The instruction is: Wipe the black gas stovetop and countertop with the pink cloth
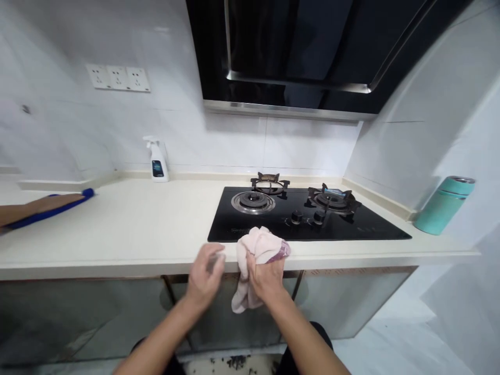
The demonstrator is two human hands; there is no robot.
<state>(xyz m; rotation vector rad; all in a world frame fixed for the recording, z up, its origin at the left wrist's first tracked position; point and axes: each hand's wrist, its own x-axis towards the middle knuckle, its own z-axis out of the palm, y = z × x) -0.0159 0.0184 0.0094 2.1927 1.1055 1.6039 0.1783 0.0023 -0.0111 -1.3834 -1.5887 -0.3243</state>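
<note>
My right hand (269, 278) grips a bunched pale pink cloth (258, 244) at the counter's front edge, just before the stove. Part of the cloth hangs down past the edge, and a purple patch shows on its right side. To the left of the cloth, my left hand (205, 276) is held apart from it, slightly blurred, thumb and fingers curved with a gap between them. The black glass gas stove (265, 226) lies behind the cloth. One burner's pot support (269, 181) sits off its burner, toward the wall.
A white spray bottle (158, 162) stands by the back wall. At far left, another person's hand (50, 203) is on a blue cloth (42, 213). A teal tumbler (441, 208) is at the right end of the counter (156, 229). A black range hood (289, 52) overhangs the stove.
</note>
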